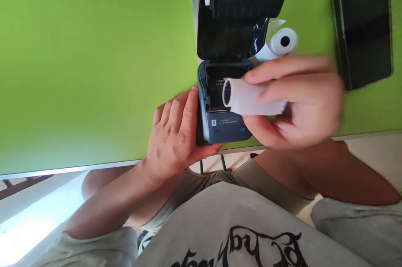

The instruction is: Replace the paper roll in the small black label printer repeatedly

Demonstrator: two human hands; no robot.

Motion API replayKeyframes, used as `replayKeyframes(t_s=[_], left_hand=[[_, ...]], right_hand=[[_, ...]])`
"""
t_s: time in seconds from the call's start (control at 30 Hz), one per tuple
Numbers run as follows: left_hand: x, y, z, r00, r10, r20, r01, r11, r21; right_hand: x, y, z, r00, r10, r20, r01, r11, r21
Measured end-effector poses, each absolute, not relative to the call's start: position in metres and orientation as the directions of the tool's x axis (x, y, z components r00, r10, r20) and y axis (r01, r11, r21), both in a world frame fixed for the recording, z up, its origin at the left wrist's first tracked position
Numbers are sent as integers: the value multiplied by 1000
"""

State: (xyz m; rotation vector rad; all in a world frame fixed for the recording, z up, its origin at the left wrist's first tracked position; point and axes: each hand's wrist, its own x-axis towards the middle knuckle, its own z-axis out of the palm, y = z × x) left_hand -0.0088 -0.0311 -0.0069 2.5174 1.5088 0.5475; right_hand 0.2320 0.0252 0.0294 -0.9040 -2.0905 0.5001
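Centre of the frame, a small grey-blue printer (224,126) sits at the near edge of the green desk (94,70), and its black lid (234,15) is flipped wide open, standing up toward the top of the picture. The paper bay under the lid shows dark, with a printed label on its inner wall.

The left hand (176,133) is clamped on the printer's left side, fingers lying up along the casing, thumb tucked under the front corner at the desk edge. That's a firm grasp on the body of the machine.

The right hand (292,103), blurred, comes in from the right of the frame and is pinching a white paper roll (248,99). Fingers lie over the top of the roll, thumb underneath. The roll lies sideways, its hollow end facing left, and it hangs right above the open bay, just over the printer's front right part. Whether it touches the casing, I cannot tell.

Behind that hand, upper right of centre, a second paper roll (282,42) lies on the desk just beside the open lid, a loose tail of paper sticking up from it.

Far upper right, well apart from the printer, a dark phone (366,28) lies flat on the desk, screen black.

Bottom of the frame shows the person's grey shirt (245,221) with black lettering.
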Motion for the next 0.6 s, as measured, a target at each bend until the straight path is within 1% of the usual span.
replayKeyframes(t_s=[0.07, 0.13, 0.23, 0.33, 0.47, 0.6], left_hand=[[-8, -31, -7, 431, 873, 229, 815, -486, 317], [-8, -31, -7, 441, 869, 227, 805, -494, 328], [-8, -31, -7, 451, 861, 235, 798, -507, 327], [-8, -31, -7, 446, 862, 242, 802, -505, 319], [-8, -31, -8, 440, 865, 244, 816, -498, 293], [-8, -32, -8, 439, 865, 244, 821, -496, 281]], right_hand=[[218, 26, 26, -463, 682, 566, 448, 731, -515], [211, 27, 23, -480, 660, 578, 468, 750, -467], [212, 29, 21, -493, 650, 578, 467, 759, -454], [214, 30, 21, -491, 666, 562, 494, 744, -450], [214, 32, 21, -507, 662, 552, 505, 747, -433], [214, 34, 19, -495, 668, 555, 487, 743, -460]])
